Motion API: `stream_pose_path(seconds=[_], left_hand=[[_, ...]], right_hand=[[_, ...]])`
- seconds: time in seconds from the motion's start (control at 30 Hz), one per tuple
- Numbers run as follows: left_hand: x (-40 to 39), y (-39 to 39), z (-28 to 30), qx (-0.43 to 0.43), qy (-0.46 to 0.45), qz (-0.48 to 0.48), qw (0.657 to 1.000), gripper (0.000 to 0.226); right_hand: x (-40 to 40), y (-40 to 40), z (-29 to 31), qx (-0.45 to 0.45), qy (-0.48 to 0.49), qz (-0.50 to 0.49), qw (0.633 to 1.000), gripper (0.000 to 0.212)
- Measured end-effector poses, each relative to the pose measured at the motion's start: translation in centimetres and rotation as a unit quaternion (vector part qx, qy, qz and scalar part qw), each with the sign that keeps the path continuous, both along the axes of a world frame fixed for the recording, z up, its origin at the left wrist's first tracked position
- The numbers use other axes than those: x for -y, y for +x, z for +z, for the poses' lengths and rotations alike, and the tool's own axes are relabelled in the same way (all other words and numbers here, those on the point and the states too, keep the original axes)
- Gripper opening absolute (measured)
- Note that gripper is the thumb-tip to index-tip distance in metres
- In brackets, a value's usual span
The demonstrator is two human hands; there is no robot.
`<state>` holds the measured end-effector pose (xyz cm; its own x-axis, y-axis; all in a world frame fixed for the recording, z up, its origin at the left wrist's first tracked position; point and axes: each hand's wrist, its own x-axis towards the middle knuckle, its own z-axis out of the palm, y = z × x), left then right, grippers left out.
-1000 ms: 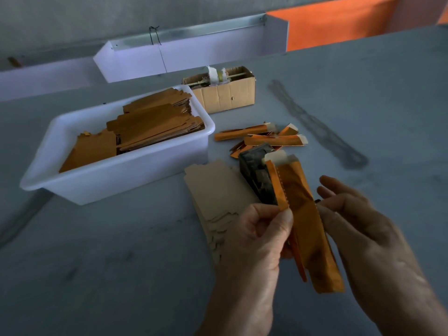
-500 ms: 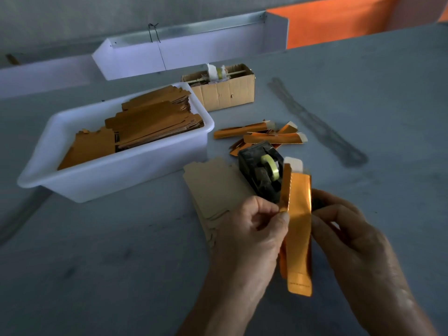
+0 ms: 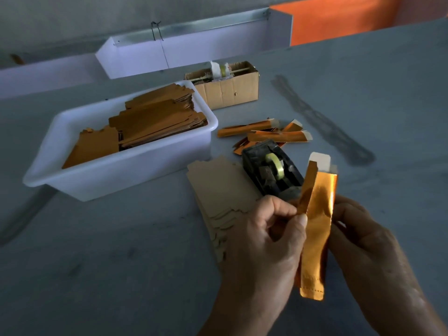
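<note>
Both hands held an orange foil box upright above the desk: left hand pinching its edge, right hand gripping behind; orange foil box.

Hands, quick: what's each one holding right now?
Left hand: pinching the long glossy orange cardboard sleeve by its left flap.
Right hand: gripping the same sleeve's right edge.

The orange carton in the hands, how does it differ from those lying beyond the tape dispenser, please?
The held carton stands nearly upright, gripped by the left hand and right hand; the lying cartons rest flat, untouched. The held carton is single; the lying cartons overlap in a pile. Both are shiny orange with white flaps.
</note>
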<state>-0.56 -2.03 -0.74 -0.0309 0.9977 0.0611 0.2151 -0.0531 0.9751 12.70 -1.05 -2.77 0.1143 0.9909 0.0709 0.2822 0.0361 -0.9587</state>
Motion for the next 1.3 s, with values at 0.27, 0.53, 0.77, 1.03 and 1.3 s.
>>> stream_pose_path(seconds=[0.27, 0.53, 0.77, 1.03, 1.3], left_hand=[[-0.4, -0.1, 0.5, -0.024, -0.011, -0.001, 1.0, 0.014], [-0.6, -1.8, 1.4, 0.13, -0.103, 0.051, 0.985, 0.02], [-0.7, -2.7, 1.9, 0.147, -0.135, 0.048, 0.979, 0.021], [-0.5, -3.2, 2.7, 0.197, -0.163, 0.013, 0.967, 0.016], [-0.5, -3.9, 3.1, 0.202, -0.154, -0.039, 0.967, 0.018]], right_hand=[[-0.6, 0.6, -0.1, 0.113, 0.05, -0.015, 0.992, 0.02], [-0.3, 2.9, 0.4, 0.025, 0.078, -0.003, 0.997, 0.058], [0.2, 0.0, 3.6, 0.014, 0.108, 0.195, 0.975, 0.016], [-0.8, -1.0, 4.2, 0.063, 0.097, 0.214, 0.97, 0.038], [-1.3, -1.8, 5.3, 0.107, 0.05, 0.174, 0.978, 0.053]])
